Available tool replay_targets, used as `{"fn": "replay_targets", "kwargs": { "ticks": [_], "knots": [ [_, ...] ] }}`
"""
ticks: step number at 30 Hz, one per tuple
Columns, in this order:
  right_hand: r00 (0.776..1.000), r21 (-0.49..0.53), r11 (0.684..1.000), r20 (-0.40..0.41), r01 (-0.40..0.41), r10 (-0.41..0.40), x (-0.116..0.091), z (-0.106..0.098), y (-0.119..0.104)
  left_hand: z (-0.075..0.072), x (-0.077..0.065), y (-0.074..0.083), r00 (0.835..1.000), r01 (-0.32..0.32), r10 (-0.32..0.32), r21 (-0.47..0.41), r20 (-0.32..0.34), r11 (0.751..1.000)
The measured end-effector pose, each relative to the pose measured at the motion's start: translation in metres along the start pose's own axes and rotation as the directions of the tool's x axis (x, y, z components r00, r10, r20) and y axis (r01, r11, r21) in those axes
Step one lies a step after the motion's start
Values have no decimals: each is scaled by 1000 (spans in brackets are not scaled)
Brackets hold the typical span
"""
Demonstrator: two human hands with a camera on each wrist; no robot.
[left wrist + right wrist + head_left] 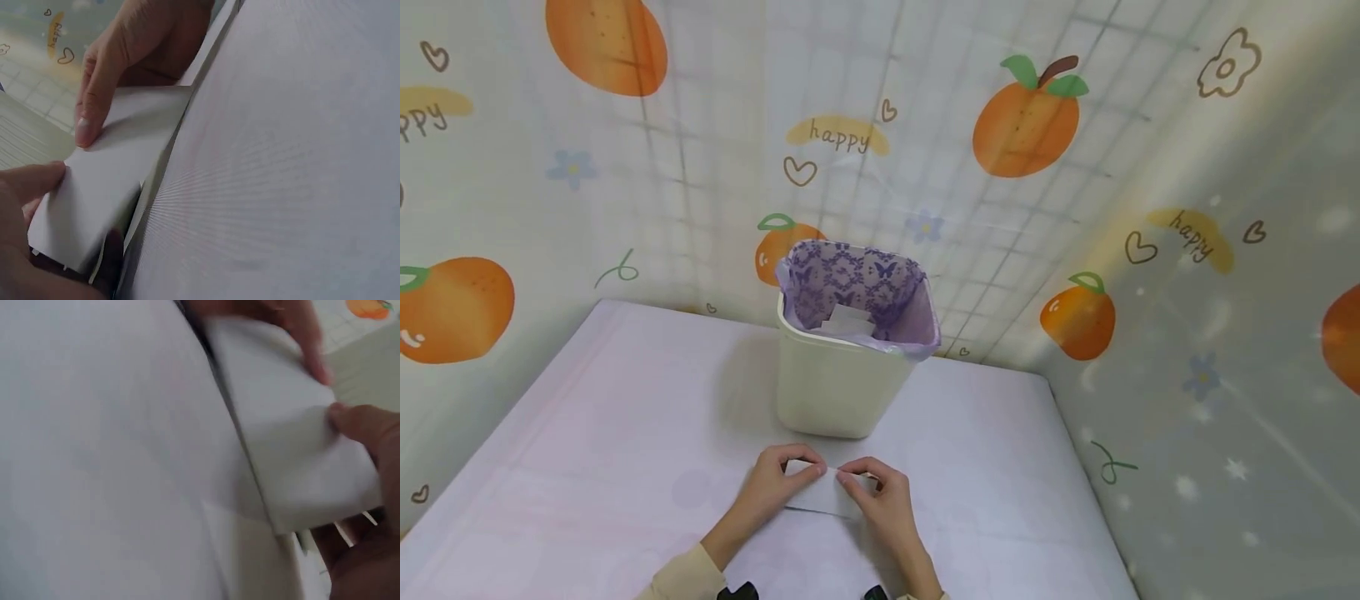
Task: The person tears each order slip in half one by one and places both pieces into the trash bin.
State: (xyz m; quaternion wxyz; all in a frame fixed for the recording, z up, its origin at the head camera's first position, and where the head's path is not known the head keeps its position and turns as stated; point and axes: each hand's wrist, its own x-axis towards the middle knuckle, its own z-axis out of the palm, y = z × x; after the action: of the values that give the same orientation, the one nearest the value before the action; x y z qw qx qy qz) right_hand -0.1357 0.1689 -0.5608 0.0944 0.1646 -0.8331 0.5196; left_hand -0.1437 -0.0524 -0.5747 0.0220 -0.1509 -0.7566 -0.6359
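A folded-looking piece of white paper [817, 497] is held between both hands in front of the bin. My left hand [769, 485] pinches its upper edge, thumb on the near face. Close beside it, my right hand [887, 500] pinches the same edge, the two thumb tips nearly meeting. In the left wrist view the paper [115, 159] stands tilted, its lower edge close over the table, fingers partly hidden behind it. From the right wrist, the sheet [287, 425] appears flat-faced and slightly blurred, with the right thumb [359, 422] on its edge.
A cream waste bin [835, 383] stands just beyond the hands, lined with a purple butterfly-patterned bag [850, 279]. White paper pieces [848, 321] lie inside it. The pale table [1000, 492] is bordered by curtains [865, 192] printed with oranges at the back and sides.
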Motion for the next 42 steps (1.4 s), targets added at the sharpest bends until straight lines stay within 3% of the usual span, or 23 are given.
{"fn": "replay_targets", "kwargs": {
  "ticks": [6, 11, 15, 18, 24, 32, 42],
  "knots": [
    [1000, 13, 999, -5, 31, -31, 2, -1, -12, -1, -1, 10, 1000, 18, -19, -30, -2, 999],
    [1000, -35, 999, 8, 19, -18, 6, -7, -27, -4, 3, 21, 1000, -8, 8, 13, -3, 1000],
    [998, -66, 996, 35, 60, -58, 11, -17, -42, -8, 7, 32, 998, -61, 60, 32, 7, 998],
    [995, -57, 994, 50, 88, -86, 16, -24, -54, -12, 11, 47, 995, -100, 99, 36, 15, 994],
    [997, 18, 998, 49, 60, -60, 27, -39, -78, -21, 20, 86, 988, -152, 150, 51, 39, 987],
    [983, -52, 982, 38, 180, -179, 39, -56, -113, -33, 28, 125, 968, -251, 249, 87, 39, 964],
    [957, -77, 955, 41, 288, -286, 58, -71, -143, -46, 41, 161, 953, -301, 297, 87, 52, 950]
  ]
}}
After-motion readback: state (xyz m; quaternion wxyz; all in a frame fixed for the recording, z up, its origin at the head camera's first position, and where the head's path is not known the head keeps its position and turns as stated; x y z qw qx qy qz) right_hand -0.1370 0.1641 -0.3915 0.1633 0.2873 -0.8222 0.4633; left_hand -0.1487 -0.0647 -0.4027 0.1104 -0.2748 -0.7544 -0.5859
